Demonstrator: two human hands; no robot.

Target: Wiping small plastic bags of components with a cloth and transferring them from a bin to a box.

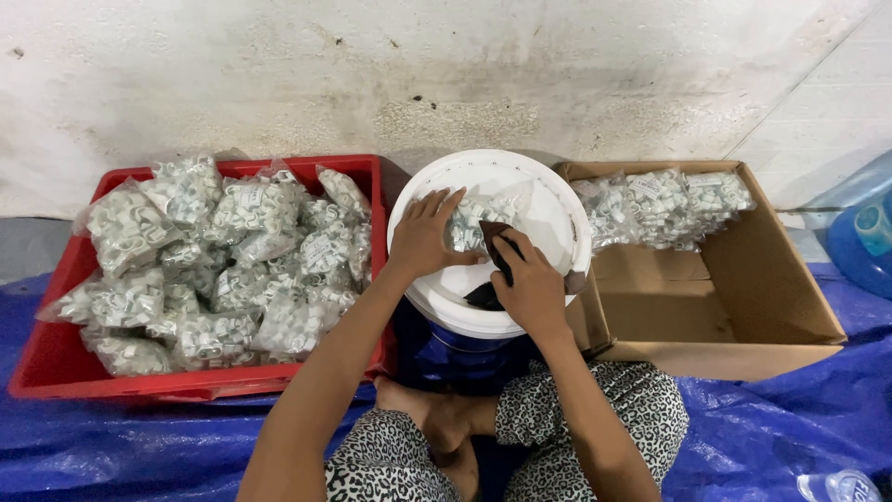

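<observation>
A clear plastic bag of small white parts (478,223) is laid on the round white plastic lid (548,200) of a blue bucket (455,353), directly in front of the seated person. The bag is pressed flat under the left hand (423,232), whose fingers are spread over the bag's left end and are not curled around it. The right hand (531,288) is closed around a dark, flat object (492,237), which is held against the lower right edge of the bag; what this object is cannot be told. A second dark piece (483,297) is seen on the lid just below the right hand.

To the left of the bucket, a red rectangular plastic crate (56,363) is set on the floor and is heaped with many similar clear bags of white parts (223,260). To the right, an open brown cardboard box (743,307) is placed just beside the bucket, and a smaller pile of the same kind of bags (669,204) is gathered in its far end, while its near part is left bare. Everything is set on a blue plastic tarpaulin (790,428) spread against a stained white wall (372,74). A blue translucent water bottle (864,232) is seen at the right edge. The person's crossed legs are covered by black-and-white spotted trousers (595,400).
</observation>
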